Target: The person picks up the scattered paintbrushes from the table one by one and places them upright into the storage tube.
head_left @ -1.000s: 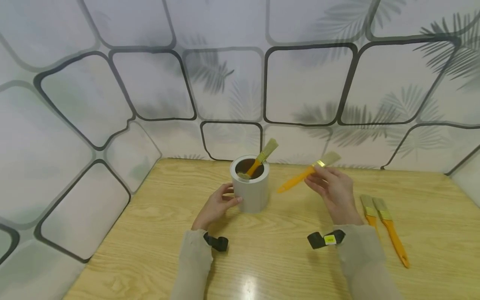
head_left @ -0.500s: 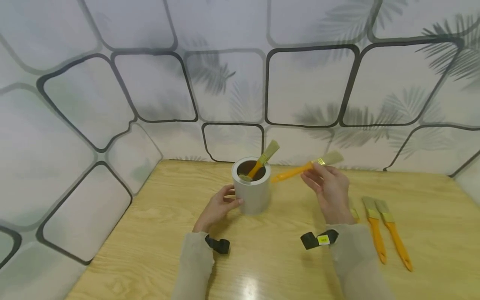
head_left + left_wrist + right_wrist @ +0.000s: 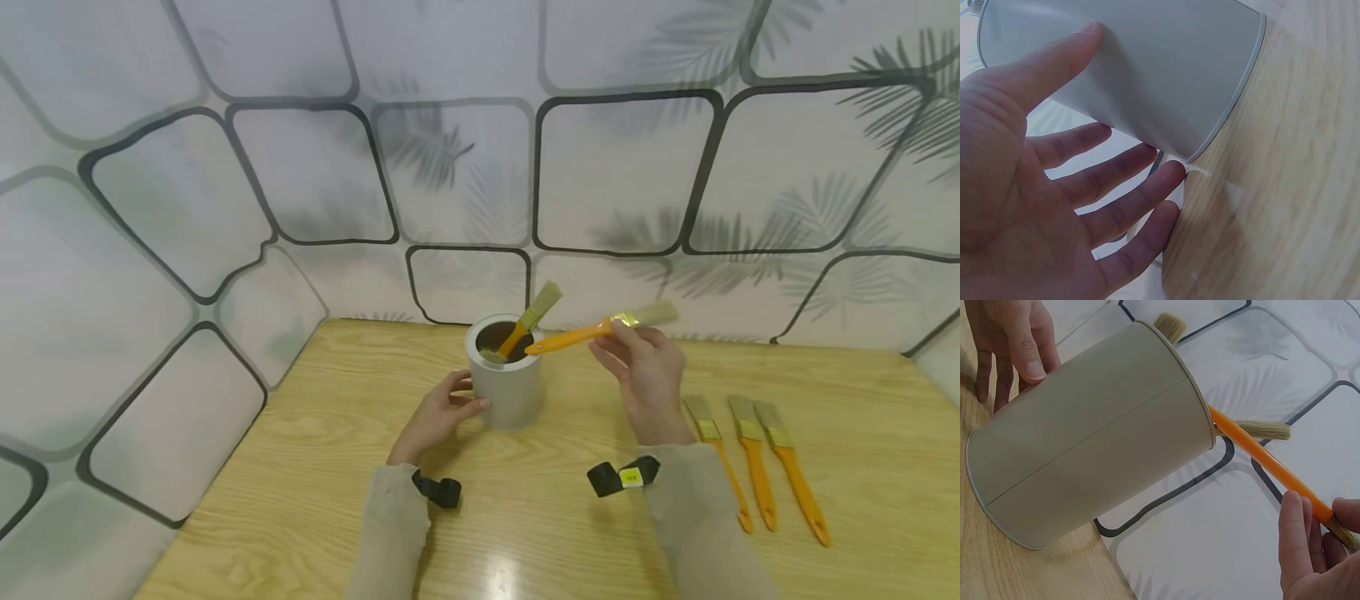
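Observation:
A grey can stands upright on the table, a paintbrush leaning out of it. A second set of bristles shows at the rim. My left hand touches the can's left side, thumb on the front, loosely straight fingers along the back edge, palm apart from it. At the right, my right hand pinches another orange-handled paintbrush near its metal band, bristles pointing right. The handle's end overlaps the can's right rim in the head view.
Three more paintbrushes, a left one, a middle one and a right one, lie side by side on the wooden table at the right. A patterned wall rises close behind the can.
My right hand has moved left, bringing the brush's handle end up to the can's rim and levelling it. The lying brush nearest the sleeve has come into sight. My left hand stays on the can.

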Demonstrator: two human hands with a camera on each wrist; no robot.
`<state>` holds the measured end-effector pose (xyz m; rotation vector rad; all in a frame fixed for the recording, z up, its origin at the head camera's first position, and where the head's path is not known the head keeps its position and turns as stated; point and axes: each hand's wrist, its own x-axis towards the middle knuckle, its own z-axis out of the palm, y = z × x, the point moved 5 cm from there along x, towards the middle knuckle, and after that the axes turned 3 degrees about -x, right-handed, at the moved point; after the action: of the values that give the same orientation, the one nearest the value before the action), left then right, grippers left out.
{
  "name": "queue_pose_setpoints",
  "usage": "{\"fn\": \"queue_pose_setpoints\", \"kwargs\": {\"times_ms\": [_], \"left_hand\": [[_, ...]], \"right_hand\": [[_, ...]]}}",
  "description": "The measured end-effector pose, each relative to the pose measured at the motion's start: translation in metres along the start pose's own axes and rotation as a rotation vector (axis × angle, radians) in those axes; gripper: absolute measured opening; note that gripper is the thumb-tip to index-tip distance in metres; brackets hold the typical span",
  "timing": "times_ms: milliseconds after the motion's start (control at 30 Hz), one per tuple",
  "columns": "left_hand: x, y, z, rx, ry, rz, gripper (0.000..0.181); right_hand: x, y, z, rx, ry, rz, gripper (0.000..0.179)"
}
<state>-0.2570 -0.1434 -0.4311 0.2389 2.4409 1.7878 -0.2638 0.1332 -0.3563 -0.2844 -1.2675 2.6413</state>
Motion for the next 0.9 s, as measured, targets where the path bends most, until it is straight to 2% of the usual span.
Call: {"fn": "queue_pose_setpoints", "kwargs": {"times_ms": [233, 467, 900], "left_hand": [[0.000, 0.000, 0.000, -0.001, 0.018, -0.008, 0.053], [0.000, 0.000, 0.000, 0.010, 0.015, -0.012, 0.053], [0.001, -0.001, 0.001, 0.000, 0.015, -0.019, 0.054]], "right_hand": [[-0.002, 0.003, 0.007, -0.027, 0.003, -0.070, 0.021], [-0.007, 0.011, 0.014, -0.128, 0.008, -0.117, 0.016], [-0.015, 0.013, 0.029, -0.250, -0.020, -0.294, 0.012]]}}
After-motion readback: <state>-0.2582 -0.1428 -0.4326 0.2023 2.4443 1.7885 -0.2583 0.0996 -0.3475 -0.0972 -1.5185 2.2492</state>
